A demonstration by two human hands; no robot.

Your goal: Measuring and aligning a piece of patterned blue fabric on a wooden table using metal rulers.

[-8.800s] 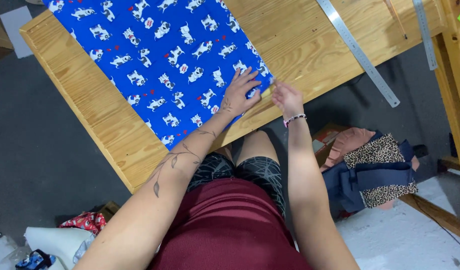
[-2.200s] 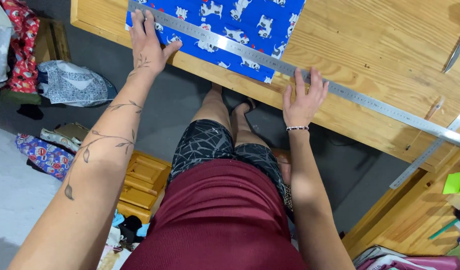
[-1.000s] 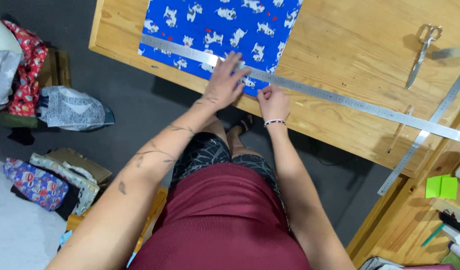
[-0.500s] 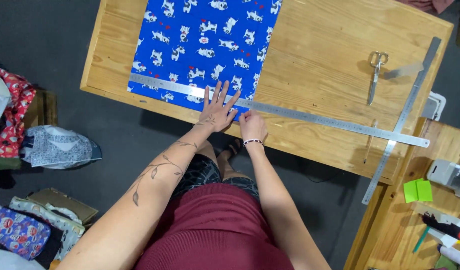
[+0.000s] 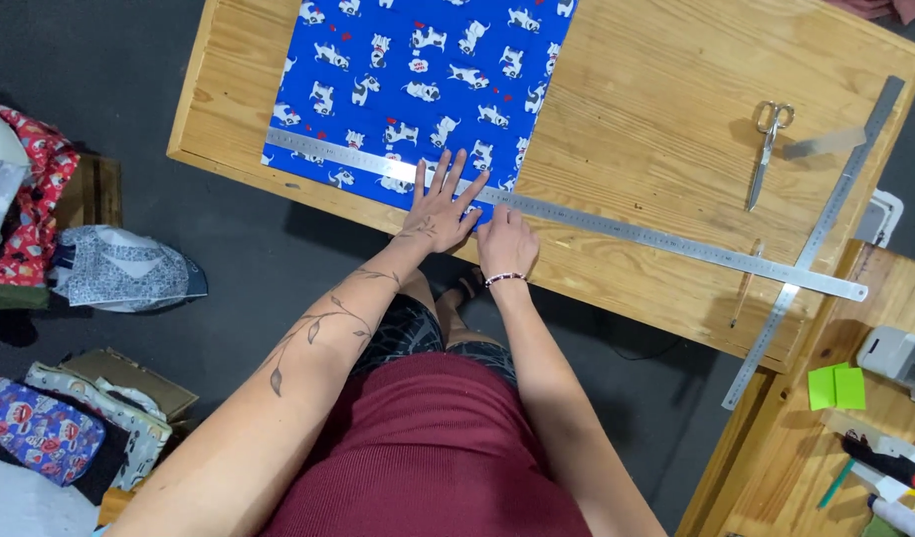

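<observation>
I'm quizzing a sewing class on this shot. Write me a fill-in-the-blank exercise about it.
1. The left hand lies flat with fingers spread on the long metal ____.
2. The ruler lies across the near edge of the ____ fabric printed with dogs.
3. The right hand rests on the table just ____ the ruler, on the person's side.
4. The scissors lie ____, far from both hands.

Missing words: ruler; blue; below; closed
</observation>
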